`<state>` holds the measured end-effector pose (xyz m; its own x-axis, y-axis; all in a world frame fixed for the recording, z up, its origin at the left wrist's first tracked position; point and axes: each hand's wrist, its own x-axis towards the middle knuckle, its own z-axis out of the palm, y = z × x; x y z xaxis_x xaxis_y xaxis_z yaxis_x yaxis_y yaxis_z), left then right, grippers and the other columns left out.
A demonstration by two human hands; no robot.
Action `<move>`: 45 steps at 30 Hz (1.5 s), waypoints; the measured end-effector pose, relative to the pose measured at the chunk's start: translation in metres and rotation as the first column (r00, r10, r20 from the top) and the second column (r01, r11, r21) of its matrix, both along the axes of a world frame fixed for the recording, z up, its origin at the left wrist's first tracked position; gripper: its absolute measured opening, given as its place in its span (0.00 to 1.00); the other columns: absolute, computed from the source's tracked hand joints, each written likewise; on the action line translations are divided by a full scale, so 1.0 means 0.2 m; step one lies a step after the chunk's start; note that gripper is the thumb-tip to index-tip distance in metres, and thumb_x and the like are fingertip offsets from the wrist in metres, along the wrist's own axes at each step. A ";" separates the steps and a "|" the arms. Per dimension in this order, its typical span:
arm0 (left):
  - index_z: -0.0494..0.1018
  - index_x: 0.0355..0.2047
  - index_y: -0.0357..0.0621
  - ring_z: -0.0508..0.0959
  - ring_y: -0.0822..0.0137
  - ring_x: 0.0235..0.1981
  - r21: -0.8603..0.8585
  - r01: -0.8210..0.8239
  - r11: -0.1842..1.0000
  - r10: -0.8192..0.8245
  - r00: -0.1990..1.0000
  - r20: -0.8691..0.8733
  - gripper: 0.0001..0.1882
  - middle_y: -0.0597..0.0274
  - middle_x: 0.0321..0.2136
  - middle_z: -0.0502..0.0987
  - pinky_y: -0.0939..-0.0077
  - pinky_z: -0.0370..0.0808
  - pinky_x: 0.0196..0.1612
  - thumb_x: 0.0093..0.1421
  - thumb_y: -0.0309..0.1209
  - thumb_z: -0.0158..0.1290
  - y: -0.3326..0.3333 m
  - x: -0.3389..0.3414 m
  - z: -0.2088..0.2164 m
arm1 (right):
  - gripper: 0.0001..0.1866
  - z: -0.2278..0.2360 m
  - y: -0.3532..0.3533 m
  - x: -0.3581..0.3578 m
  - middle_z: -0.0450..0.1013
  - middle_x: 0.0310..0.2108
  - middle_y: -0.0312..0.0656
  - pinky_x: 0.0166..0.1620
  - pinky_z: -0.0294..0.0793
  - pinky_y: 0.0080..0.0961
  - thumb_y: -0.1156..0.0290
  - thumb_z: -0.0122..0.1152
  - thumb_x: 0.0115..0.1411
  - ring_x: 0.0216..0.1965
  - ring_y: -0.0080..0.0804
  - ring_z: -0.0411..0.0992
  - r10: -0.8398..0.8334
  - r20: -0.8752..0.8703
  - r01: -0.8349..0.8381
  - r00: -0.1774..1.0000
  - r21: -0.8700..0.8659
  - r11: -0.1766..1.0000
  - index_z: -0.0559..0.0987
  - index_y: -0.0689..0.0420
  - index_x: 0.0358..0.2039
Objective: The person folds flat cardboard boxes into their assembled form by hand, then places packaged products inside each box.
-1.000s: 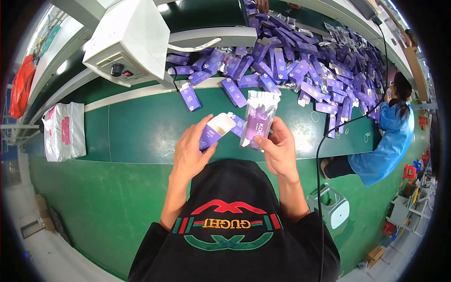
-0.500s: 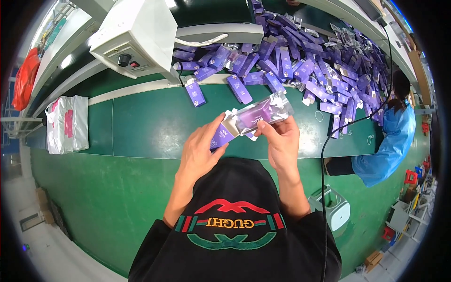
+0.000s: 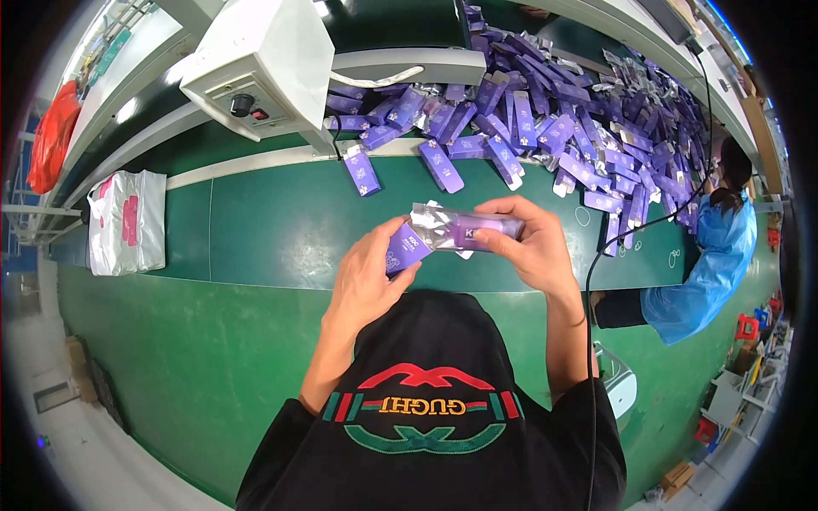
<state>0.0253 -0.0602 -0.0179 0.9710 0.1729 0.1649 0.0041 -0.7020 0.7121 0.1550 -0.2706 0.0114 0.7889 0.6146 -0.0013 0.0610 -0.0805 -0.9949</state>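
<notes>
My left hand (image 3: pixel 365 274) is closed around a small purple box (image 3: pixel 406 249), with the box's right end toward my other hand. My right hand (image 3: pixel 538 243) pinches a clear plastic packet (image 3: pixel 436 226) between thumb and fingers; a purple item shows through the film. The packet's left end meets the right end of the box and overlaps it in view. I cannot tell whether any of it is inside. White flaps partly show behind the packet. Both hands are above the near part of the green bench (image 3: pixel 281 243).
A large heap of purple boxes (image 3: pixel 558 132) and clear packets covers the back right. Several boxes lie apart, including one purple box (image 3: pixel 362 173). A white machine (image 3: pixel 264 72) stands back left, near a white bag (image 3: pixel 128 223). A black cable (image 3: pixel 590 341) hangs at right, near a person in blue (image 3: pixel 703 264).
The packet has turned from slanting up to the right to nearly level, and its left end has come against the box. My right hand has moved right and its grip has shifted.
</notes>
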 end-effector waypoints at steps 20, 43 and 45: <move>0.73 0.55 0.67 0.77 0.56 0.35 0.203 0.104 0.974 -0.151 0.961 0.231 0.36 0.57 0.46 0.73 0.63 0.76 0.36 0.45 0.22 0.63 -0.05 0.00 0.21 | 0.17 0.05 -0.02 0.03 0.77 0.37 0.40 0.37 0.75 0.17 0.78 0.69 0.54 0.35 0.21 0.75 0.137 -0.323 -0.017 0.936 0.349 0.937 0.75 0.62 0.44; 0.66 0.58 0.39 0.78 0.51 0.42 0.228 0.087 0.970 -0.137 0.967 0.214 0.39 0.50 0.48 0.76 0.62 0.74 0.45 0.42 0.22 0.64 -0.07 0.01 0.19 | 0.15 0.26 0.00 -0.01 0.78 0.36 0.39 0.40 0.73 0.20 0.72 0.69 0.56 0.36 0.20 0.75 0.165 0.299 -0.073 0.940 -0.296 0.952 0.78 0.64 0.41; 0.65 0.59 0.39 0.78 0.54 0.41 0.246 0.079 0.966 -0.142 0.957 0.251 0.41 0.54 0.50 0.75 0.63 0.73 0.41 0.39 0.20 0.63 -0.06 0.02 0.19 | 0.14 0.23 0.02 -0.03 0.78 0.34 0.39 0.41 0.73 0.22 0.72 0.69 0.55 0.36 0.23 0.75 -0.011 0.138 0.021 0.990 -0.070 0.997 0.79 0.63 0.40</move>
<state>0.0303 -0.0727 0.0210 0.8976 -0.0065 0.4408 -0.2492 -0.8323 0.4951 0.1484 -0.2668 0.0571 0.7942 0.6042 0.0645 0.1946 -0.1524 -0.9690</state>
